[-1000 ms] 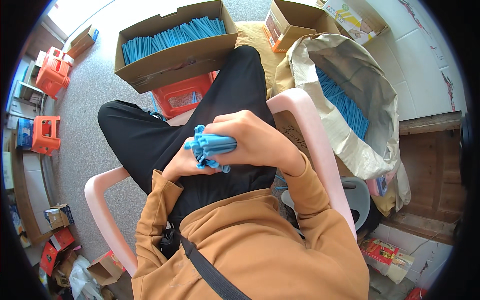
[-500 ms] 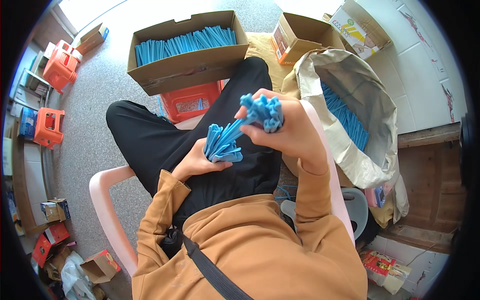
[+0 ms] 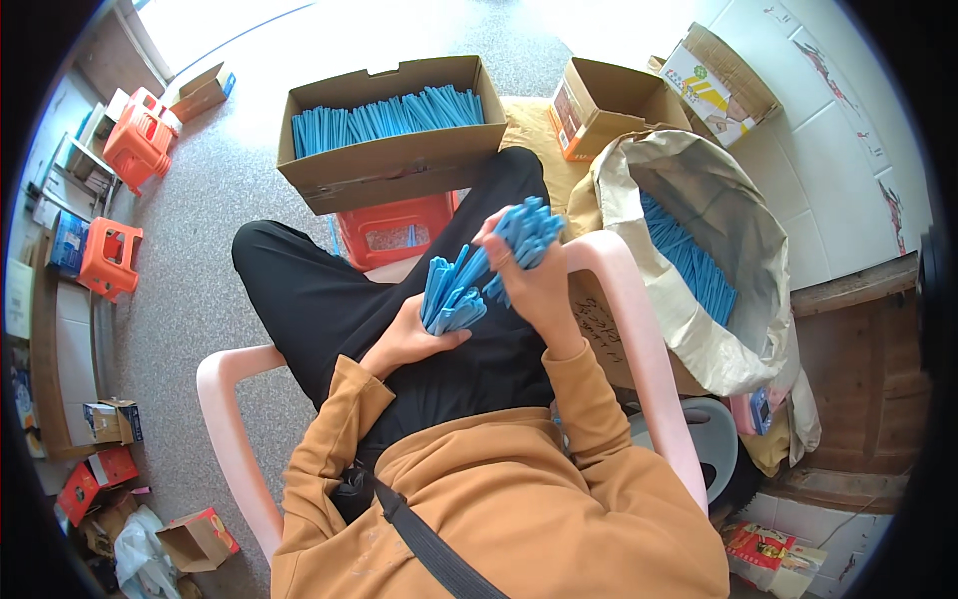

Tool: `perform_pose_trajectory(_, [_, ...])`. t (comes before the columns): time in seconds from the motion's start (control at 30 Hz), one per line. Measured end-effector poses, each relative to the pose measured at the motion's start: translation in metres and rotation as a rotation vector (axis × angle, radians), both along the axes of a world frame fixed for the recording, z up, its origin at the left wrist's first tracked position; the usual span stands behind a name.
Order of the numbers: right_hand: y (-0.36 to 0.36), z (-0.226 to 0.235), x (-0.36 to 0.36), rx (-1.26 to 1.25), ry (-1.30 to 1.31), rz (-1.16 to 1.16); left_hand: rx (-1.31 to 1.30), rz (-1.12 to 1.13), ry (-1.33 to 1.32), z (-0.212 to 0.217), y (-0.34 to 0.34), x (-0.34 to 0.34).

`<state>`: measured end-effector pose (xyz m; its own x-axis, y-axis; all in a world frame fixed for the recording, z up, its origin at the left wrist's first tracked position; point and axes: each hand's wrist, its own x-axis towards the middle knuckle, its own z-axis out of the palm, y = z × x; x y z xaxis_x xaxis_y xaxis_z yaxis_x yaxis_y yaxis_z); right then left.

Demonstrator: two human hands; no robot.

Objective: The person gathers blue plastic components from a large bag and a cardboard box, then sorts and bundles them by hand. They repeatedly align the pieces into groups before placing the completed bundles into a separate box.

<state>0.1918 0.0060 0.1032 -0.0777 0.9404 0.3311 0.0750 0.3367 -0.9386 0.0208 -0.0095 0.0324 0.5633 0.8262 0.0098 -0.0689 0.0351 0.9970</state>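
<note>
A: What does the figure show at its centre?

B: A bundle of blue plastic strips [image 3: 479,275] held above the lap of a seated person in black trousers [image 3: 329,309]. The right hand [image 3: 529,275] is closed round the upper end of the bundle, where the strips are gathered tight. The left hand [image 3: 409,339] cups the lower end, fingers curled under and pressed against strips that fan slightly apart.

A: How does the bundle lie?

B: Tilted, its upper end toward the person's right, its lower end resting in the left palm over the thigh.

A: And around it?

B: The person sits in a pale pink plastic chair [image 3: 225,419] and wears an ochre sweatshirt [image 3: 519,509]. Ahead of the knees, an open cardboard box [image 3: 399,165] holds more blue strips in a row; it rests on a red plastic stool [image 3: 394,230]. To the right, just beside the chair arm, a large open paper sack [image 3: 699,240] contains loose blue strips. A smaller cardboard box [image 3: 599,105] stands beyond the sack. Orange stools [image 3: 110,255] stand well apart at the left.
</note>
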Motion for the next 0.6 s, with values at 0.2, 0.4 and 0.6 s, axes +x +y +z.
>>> perform_pose_trajectory(0.2, [0.026, -0.007, -0.011, 0.061, 0.263, -0.191, -0.007, 0.009, -0.034, -0.006, 0.0, -0.002])
perform_pose_trajectory(0.4, [0.019, -0.025, -0.025, -0.134, 0.544, -0.097, -0.004, 0.034, -0.013, -0.01, -0.002, -0.006])
perform_pose_trajectory(0.6, [0.063, -0.015, 0.001, -0.272, 1.006, -0.007, -0.013, 0.148, 0.007, -0.002, -0.006, 0.0])
